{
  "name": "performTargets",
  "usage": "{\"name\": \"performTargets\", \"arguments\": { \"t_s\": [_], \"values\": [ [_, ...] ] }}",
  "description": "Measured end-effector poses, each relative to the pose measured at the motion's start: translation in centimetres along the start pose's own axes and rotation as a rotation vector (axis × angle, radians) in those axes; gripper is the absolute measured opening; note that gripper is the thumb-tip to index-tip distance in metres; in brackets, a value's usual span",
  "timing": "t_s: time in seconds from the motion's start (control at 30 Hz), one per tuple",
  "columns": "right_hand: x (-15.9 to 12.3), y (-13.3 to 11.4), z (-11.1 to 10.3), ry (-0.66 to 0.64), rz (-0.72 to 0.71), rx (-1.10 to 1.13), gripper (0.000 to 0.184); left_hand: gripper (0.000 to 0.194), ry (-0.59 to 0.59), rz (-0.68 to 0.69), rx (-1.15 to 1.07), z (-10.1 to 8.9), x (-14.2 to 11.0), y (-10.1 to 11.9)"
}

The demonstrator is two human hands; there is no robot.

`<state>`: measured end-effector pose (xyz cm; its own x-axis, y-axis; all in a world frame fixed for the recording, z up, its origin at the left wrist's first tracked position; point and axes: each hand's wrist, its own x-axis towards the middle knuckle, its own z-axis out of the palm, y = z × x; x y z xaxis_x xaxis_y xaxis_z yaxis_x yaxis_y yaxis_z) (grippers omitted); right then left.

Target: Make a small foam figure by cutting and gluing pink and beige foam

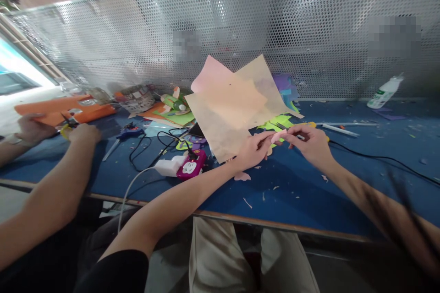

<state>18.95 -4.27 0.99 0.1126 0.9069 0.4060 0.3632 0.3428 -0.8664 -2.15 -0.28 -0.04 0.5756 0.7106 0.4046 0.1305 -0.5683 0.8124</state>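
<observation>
A small piece of pink paper (279,136) is pinched between my two hands, just above the blue tabletop. My left hand (253,149) grips its left end with closed fingers. At its right end, the thumb and fingers of my right hand (311,143) are closed on it. Large sheets of pale peach paper (220,130) and pink paper (209,75) lie behind my left hand. Bright green paper scraps (275,122) sit just beyond my hands. Another pink paper scrap (242,176) rests below my left wrist.
A magenta power adapter (191,165) with cables stands left of my forearm. A glue gun (129,132) lies farther left. Beside me, a co-worker's hands hold scissors (65,129) and orange material (92,111). A white bottle (384,93) leans near the perforated metal screen (309,46).
</observation>
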Motion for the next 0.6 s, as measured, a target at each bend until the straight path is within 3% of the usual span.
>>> {"name": "performTargets", "arguments": {
  "t_s": [0.37, 0.6],
  "values": [
    [-0.1, -0.1, 0.1, -0.006, -0.012, 0.010, 0.030, 0.047, -0.048, 0.049, -0.024, -0.2, -0.1, 0.5],
    [-0.1, 0.5, 0.1, 0.037, -0.024, -0.004, 0.031, 0.046, -0.029, 0.082, 0.204, 0.1, -0.1, 1.1]
  ]
}}
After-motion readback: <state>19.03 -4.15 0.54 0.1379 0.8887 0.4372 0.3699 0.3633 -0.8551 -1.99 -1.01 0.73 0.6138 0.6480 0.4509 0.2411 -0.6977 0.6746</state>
